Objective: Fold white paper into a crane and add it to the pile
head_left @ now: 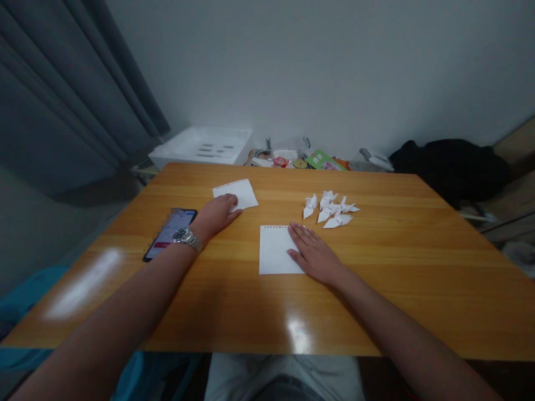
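My left hand [216,215], with a metal watch [188,238] at its wrist, has its fingers curled at the near edge of a white sheet of paper [244,193] with a perforated top edge. That sheet lies askew toward the far left of the table. Flat on a second perforated sheet of paper [273,253] rests my right hand [312,252], fingers stretched out over its right side. Just beyond the right hand sit several small folded white paper figures [332,209], pointed at their ends, in a loose cluster.
A phone [171,231] with its screen lit lies beside my left wrist. The wooden table [234,312] reaches toward a pale wall. Past its far edge are a white plastic tray [200,145], a green booklet [324,160] and a dark cloth heap [451,167].
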A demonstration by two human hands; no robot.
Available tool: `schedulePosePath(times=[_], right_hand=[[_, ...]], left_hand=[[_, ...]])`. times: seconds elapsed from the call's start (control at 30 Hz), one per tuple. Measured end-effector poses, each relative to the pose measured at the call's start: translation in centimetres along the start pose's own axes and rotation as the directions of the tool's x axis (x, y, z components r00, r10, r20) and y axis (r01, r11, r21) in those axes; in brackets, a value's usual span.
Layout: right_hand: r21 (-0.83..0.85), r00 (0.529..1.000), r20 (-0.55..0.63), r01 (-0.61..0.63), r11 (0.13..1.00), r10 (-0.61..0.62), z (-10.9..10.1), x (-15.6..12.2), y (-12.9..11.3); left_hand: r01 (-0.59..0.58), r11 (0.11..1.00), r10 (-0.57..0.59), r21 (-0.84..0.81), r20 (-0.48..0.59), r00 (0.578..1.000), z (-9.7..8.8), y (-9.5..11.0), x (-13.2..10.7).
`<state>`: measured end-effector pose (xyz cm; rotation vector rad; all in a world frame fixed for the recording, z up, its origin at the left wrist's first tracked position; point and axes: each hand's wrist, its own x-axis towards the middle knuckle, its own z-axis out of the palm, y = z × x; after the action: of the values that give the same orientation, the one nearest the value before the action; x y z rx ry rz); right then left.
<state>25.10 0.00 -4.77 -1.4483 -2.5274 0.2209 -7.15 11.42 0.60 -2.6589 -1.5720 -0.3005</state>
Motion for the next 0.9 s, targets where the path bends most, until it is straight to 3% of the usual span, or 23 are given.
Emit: schedulePosePath(times=[0.13, 0.3, 0.4, 0.9], right_hand=[[-0.003, 1.000, 0.001, -0.001, 1.000, 0.001, -0.1, 0.0, -0.1], [-0.027, 1.000, 0.000, -0.008, 1.000, 0.008, 0.0, -0.1, -0.2], [-0.030, 1.000, -0.009, -0.012, 0.999, 0.012, 0.0, -0.1, -0.3], [0.100, 0.999, 0.042, 0.030, 0.995, -0.034, -2.0, -0.7, 1.7]], left_hand=[[-0.058, 0.996, 0.050, -0.074, -0.103, 0.993, -0.2, 4.0, -1.5], [-0.157, 0.983, 0.156, -0.094, -0.024, 0.987, 1.8, 11.2, -4.7], [-0.191, 0.981, 0.190, -0.035, -0.024, 0.981, 3.2, 13.5, -6.0], [-0.159, 0.985, 0.158, -0.072, -0.020, 0.987, 4.0, 13.7, -6.6]])
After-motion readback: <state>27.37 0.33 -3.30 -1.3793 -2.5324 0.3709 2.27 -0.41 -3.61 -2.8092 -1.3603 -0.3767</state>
